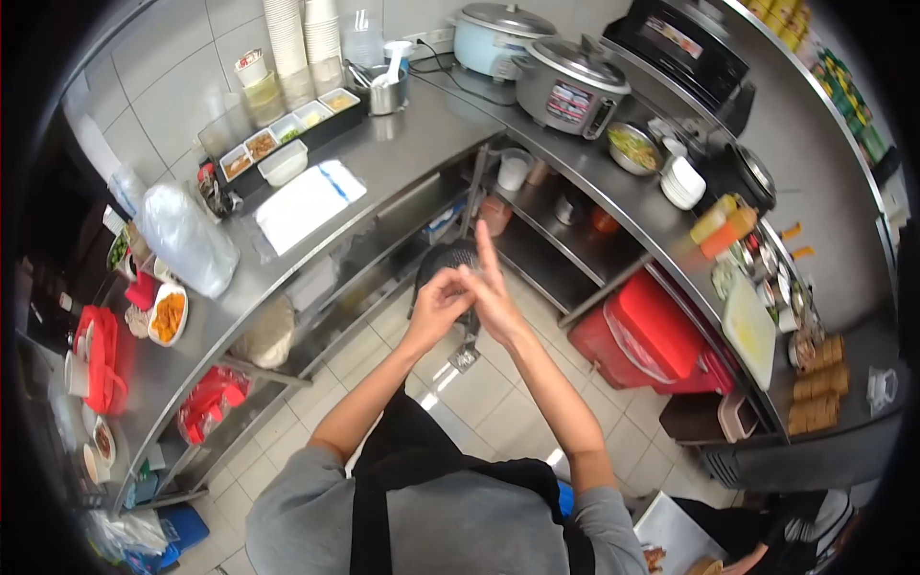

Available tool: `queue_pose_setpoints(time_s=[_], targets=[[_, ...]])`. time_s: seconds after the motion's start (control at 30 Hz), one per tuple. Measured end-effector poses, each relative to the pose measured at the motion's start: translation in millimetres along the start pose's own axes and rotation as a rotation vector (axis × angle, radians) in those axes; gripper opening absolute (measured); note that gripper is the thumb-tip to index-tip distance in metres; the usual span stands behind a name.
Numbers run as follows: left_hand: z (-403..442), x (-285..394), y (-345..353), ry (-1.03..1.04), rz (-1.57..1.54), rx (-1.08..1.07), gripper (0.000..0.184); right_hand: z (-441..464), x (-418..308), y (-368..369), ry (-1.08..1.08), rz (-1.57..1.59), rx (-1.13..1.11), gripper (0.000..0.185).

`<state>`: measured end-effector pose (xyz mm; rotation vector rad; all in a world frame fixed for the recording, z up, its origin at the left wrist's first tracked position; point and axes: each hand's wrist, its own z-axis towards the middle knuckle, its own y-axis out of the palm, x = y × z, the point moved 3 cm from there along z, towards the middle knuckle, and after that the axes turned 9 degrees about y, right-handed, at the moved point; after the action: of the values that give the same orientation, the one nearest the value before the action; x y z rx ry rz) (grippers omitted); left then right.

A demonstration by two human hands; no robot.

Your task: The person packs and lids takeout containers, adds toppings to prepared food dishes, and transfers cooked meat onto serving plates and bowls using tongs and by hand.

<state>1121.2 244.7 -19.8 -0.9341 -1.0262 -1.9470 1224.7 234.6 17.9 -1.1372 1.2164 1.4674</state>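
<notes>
My left hand (441,305) is raised in front of my chest, above the floor between the counters. Its fingers are curled into a pinch against the thumb side of my right hand; whatever may be between them is too small to make out. My right hand (496,309) is held edge-on with a finger stretched out forward, and no object shows in it. The two hands touch at the fingertips. Under and beyond them is a dark perforated stool seat (450,259), partly hidden by my hands.
Steel counters (412,144) curve along both sides, with open shelves below. A topping tray (287,139) and plastic bag (187,240) stand left; rice cookers (572,86) stand ahead. A red bin (637,331) is under the right counter. Another person's hand (746,560) is at lower right.
</notes>
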Motion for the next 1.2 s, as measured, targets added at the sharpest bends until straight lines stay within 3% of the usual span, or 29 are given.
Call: queue_pose_setpoints(time_s=[0.03,0.13,0.2,0.23,0.33,0.4,0.47,0.53,0.57,0.67,0.7,0.8,0.9,1.0,1.07,1.13,1.17,1.2], targets=[[22,5,-21,0.079,-0.016,0.053,0.036,38,7,14,0.02,-0.039,-0.061,0.071],[95,0,-103,0.073,-0.114,0.333,0.031,160,19,53,0.038,-0.187,-0.237,0.072],[145,3,-164,0.054,-0.042,0.453,0.024,244,11,78,0.3,-0.24,-0.352,0.075],[166,1,-200,0.062,-0.005,0.483,0.021,297,17,82,0.221,-0.361,-0.234,0.073],[196,1,-278,0.038,0.021,0.559,0.018,469,31,78,-0.309,-0.714,-0.006,0.066],[189,-10,-318,-0.058,-0.019,0.467,0.017,589,54,69,-0.488,-0.882,0.155,0.055],[172,-16,-336,-0.21,-0.117,0.481,0.018,677,79,64,-0.418,-0.983,0.236,0.049],[162,-17,-340,-0.343,-0.005,0.428,0.024,729,90,67,-0.242,-1.104,0.244,0.05],[159,-22,-341,-0.35,-0.035,0.435,0.027,758,109,66,-0.303,-1.181,0.319,0.049],[151,-30,-337,-0.479,-0.156,0.507,0.027,789,113,80,-0.07,-1.298,0.233,0.042],[158,-25,-329,-0.515,-0.198,0.532,0.019,816,134,75,-0.108,-1.268,0.282,0.032],[143,-56,-334,-0.346,-0.473,0.413,0.018,820,115,79,-0.162,-1.245,0.247,0.024],[156,-62,-325,-0.424,-0.473,0.303,0.007,817,80,76,-0.441,-1.052,0.308,0.021],[181,-58,-311,-0.456,-0.402,0.224,0.015,776,23,67,-0.834,-0.771,0.517,0.02],[204,-55,-298,-0.43,-0.559,0.209,0.017,703,-23,43,-0.765,-0.484,0.609,0.019],[217,-61,-279,-0.395,-0.542,0.247,0.023,626,-29,-13,-0.553,-0.332,0.779,0.02],[227,-56,-263,-0.409,-0.48,0.123,0.026,573,-27,-38,-0.437,0.161,0.534,0.018],[239,-54,-245,-0.411,-0.431,-0.016,0.029,525,-12,-70,-0.409,0.322,0.567,0.017]])
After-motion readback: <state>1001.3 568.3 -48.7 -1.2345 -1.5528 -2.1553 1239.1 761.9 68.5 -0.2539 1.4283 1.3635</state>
